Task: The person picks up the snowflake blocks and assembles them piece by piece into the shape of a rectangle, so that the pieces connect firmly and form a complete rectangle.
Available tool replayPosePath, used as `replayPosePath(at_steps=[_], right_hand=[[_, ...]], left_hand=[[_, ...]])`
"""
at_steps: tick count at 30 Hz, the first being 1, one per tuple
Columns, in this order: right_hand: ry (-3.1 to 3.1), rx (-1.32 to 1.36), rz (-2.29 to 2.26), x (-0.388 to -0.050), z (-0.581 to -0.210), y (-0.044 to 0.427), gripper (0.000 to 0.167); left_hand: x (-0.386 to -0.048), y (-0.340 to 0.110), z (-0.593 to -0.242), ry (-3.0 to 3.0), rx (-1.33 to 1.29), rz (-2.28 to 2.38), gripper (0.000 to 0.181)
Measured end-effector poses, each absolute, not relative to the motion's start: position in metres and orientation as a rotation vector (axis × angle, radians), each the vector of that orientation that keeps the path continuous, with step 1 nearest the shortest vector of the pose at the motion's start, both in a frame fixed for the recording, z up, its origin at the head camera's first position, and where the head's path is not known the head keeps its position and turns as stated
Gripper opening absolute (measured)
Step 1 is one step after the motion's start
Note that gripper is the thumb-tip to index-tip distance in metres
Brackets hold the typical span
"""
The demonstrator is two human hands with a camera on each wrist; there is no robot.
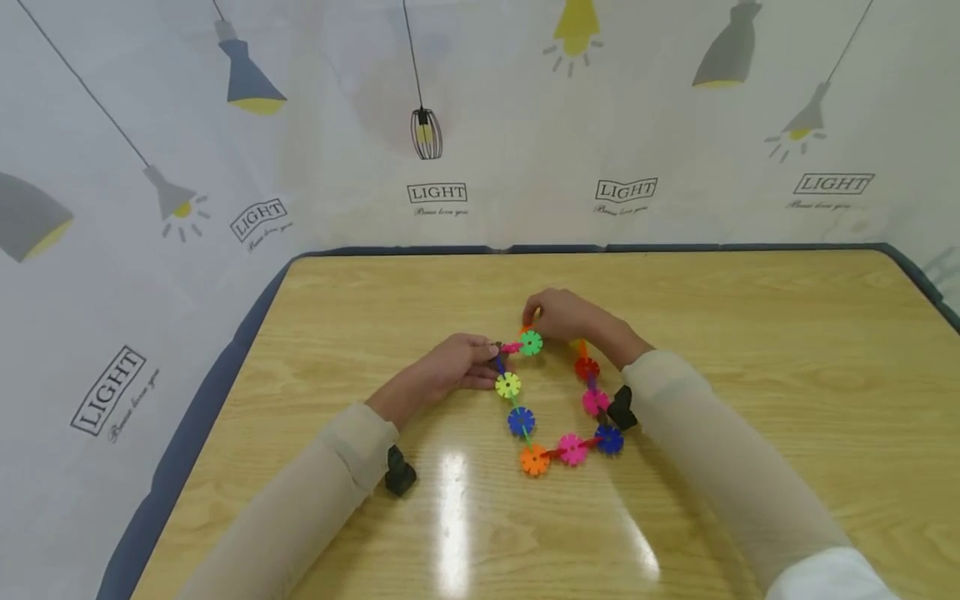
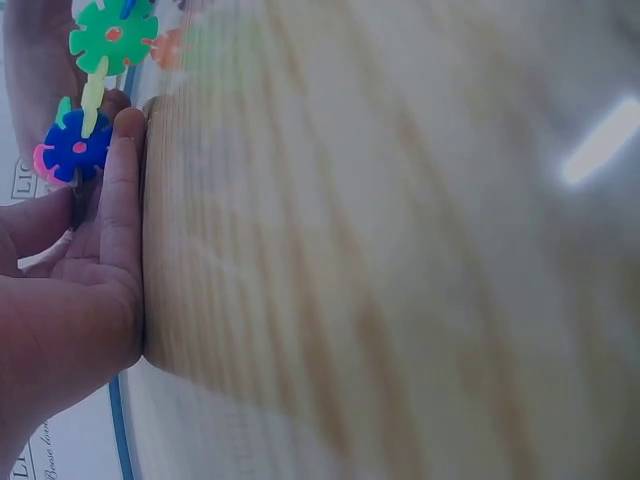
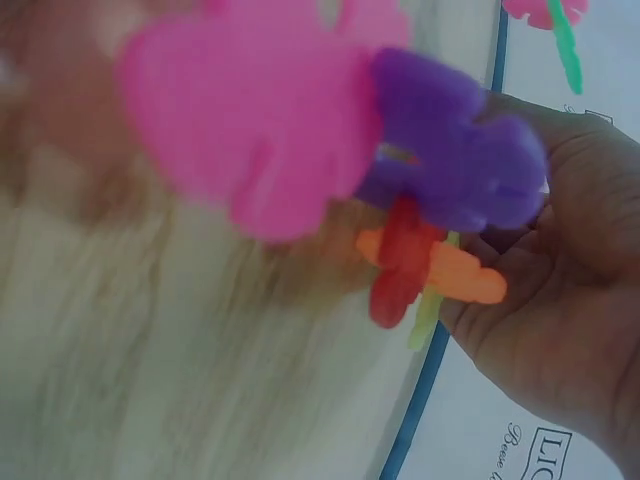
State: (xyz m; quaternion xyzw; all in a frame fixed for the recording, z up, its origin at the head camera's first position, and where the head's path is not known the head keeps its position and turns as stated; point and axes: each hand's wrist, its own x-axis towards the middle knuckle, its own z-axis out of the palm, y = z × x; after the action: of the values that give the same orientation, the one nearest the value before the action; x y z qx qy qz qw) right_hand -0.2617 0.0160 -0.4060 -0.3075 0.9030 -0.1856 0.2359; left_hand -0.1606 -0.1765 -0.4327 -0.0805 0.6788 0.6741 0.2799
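Note:
Slotted plastic snowflake discs, joined edge to edge in many colours, form a chain (image 1: 572,450) that loops over the table between my hands. At its upper left my left hand (image 1: 467,360) pinches a dark disc between thumb and fingers. The left wrist view shows this grip just under a blue disc (image 2: 80,147). My right hand (image 1: 564,317) bends over the top of the loop, pinching an orange disc beside the green disc (image 1: 531,342). In the right wrist view, a pink disc (image 3: 260,110) and a purple disc (image 3: 455,145) hide the right fingertips.
The wood-grain table (image 1: 787,375) has a dark blue edge (image 1: 420,250). Behind it hangs a pale sheet (image 1: 510,108) printed with lamps. A black wrist camera (image 1: 400,472) is on the left sleeve, another black camera (image 1: 622,408) on the right.

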Motion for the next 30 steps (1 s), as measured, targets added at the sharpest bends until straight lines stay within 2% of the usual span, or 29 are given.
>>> replayPosePath(at_steps=[7,12,18,30], right_hand=[[2.519,-0.745,-0.527,-0.262,-0.403,0.022,0.018],[2.511,-0.772,-0.636,-0.259,-0.400,0.033,0.020],[2.476,-0.771,-0.746,-0.247,-0.390,0.048,0.025],[2.444,-0.776,-0.752,-0.221,-0.375,0.062,0.019]], left_hand=[[-0.158,-0.177,-0.431,1.833,-0.224,1.818,0.030],[-0.158,-0.177,-0.433,1.821,-0.213,1.823,0.030],[-0.158,-0.177,-0.434,1.824,-0.195,1.820,0.030],[-0.156,-0.175,-0.431,1.833,-0.180,1.818,0.031]])
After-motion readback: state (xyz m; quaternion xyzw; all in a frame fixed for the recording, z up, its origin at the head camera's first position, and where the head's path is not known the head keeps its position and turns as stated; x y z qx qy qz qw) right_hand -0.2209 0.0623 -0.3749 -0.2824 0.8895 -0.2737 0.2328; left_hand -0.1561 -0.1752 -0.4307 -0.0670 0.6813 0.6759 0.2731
